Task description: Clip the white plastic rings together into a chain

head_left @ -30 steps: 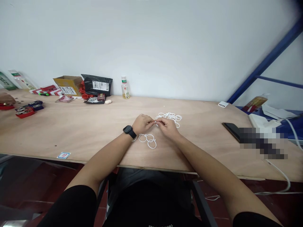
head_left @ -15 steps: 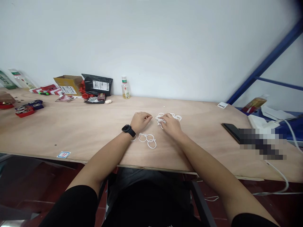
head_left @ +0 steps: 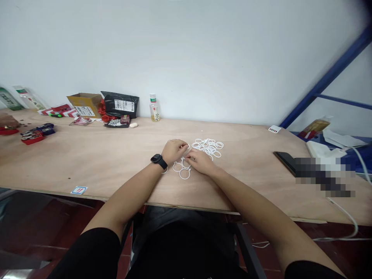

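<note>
My left hand [head_left: 173, 150], with a black watch on its wrist, rests on the wooden table [head_left: 87, 155] with its fingers curled and pinched on a white ring at its fingertips. My right hand [head_left: 199, 162] lies just beside it, fingers pressed together on the short chain of linked white rings [head_left: 181, 169] that lies below both hands. A loose pile of white rings [head_left: 209, 146] sits just beyond my right hand.
A small bottle [head_left: 154, 108], a black parcel bag [head_left: 119, 104] and a cardboard box [head_left: 83, 104] stand at the back by the wall. Red and blue small items [head_left: 35, 135] lie far left. A black phone [head_left: 286, 159] and white cable [head_left: 345, 217] lie right.
My right hand left the ring pile and came back toward me to the linked rings. The chain has shifted slightly. My left hand stayed nearly in place.
</note>
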{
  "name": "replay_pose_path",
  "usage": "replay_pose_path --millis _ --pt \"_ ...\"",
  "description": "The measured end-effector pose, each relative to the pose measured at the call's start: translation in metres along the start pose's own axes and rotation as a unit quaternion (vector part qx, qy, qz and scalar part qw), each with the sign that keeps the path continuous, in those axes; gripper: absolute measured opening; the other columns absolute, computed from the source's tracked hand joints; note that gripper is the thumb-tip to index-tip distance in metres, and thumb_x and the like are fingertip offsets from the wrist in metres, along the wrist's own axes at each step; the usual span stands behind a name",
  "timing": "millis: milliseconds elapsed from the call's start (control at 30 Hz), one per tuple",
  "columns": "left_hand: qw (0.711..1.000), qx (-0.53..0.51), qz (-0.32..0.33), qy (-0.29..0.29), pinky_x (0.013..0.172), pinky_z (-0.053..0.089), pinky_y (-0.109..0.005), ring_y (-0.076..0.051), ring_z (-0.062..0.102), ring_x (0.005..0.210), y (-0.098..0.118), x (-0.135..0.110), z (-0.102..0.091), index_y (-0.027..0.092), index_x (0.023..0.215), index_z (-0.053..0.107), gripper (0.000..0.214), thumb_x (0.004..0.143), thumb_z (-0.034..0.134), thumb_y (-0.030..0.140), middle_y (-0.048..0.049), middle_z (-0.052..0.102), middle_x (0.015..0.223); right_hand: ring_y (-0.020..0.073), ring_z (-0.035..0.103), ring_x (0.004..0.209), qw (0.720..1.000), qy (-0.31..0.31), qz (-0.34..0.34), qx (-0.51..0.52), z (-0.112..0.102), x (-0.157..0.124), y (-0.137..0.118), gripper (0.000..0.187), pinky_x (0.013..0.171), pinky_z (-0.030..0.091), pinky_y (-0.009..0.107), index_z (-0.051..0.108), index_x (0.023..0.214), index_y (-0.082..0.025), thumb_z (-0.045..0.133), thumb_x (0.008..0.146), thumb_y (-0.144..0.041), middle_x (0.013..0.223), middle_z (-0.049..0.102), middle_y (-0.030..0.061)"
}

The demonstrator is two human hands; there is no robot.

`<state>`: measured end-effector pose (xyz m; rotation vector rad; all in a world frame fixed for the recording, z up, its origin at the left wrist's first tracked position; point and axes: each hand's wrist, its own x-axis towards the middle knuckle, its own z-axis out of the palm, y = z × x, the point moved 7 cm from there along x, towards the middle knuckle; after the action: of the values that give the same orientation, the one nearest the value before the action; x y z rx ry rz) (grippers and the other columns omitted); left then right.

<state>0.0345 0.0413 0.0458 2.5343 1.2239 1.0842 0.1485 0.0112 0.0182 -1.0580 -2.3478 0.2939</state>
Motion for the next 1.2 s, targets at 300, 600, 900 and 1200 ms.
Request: replay_pose_path --millis 300,600,900,1200 --pt "0.989 -0.138 0.024 -0.043 0.082 0.051 -0.028 -0.016 0.066 0.087 0.009 -0.002 0.004 0.020 0.099 0.073 0.026 0.090 0.049 0.026 -0.0045 0.074 0.096 0.0193 0.059 0.086 0.983 0.178 0.048 0.026 -0.038 -0.005 0.012 0.015 0.076 0.045 0.031 0.070 0.091 -0.023 0.055 0.089 -0.023 0.090 0.064 0.0051" --pt "0.993 -0.102 0.054 0.013 0.071 0.048 -0.026 -0.013 0.062 0.070 0.010 -0.003 0.002 0.020 0.091 0.074 0.020 0.089 0.057 0.030 -0.0036 0.073 0.081 0.0164 0.059 0.073 0.973 0.223 0.023 0.063 -0.045 -0.008 0.008 0.015 0.068 0.047 0.030 0.071 0.091 -0.022 0.057 0.086 -0.023 0.086 0.068 0.0041" --pt "0.995 -0.054 0.084 0.008 0.072 0.046 -0.028 -0.014 0.062 0.069 0.019 -0.005 0.000 0.018 0.082 0.071 0.017 0.087 0.058 0.028 -0.0027 0.071 0.073 0.0177 0.062 0.075 0.977 0.210 0.014 0.041 -0.042 -0.008 0.005 0.016 0.072 0.047 0.031 0.070 0.088 -0.022 0.055 0.088 -0.023 0.083 0.070 0.0041" --pt "0.997 -0.033 0.075 0.013 0.074 0.046 -0.029 -0.014 0.063 0.071 0.019 -0.002 0.001 0.019 0.082 0.071 0.020 0.089 0.055 0.029 -0.0027 0.072 0.076 0.0180 0.065 0.075 0.976 0.209 0.049 0.040 -0.039 -0.009 0.005 0.019 0.072 0.049 0.030 0.070 0.096 -0.022 0.054 0.088 -0.028 0.088 0.072 0.0041"
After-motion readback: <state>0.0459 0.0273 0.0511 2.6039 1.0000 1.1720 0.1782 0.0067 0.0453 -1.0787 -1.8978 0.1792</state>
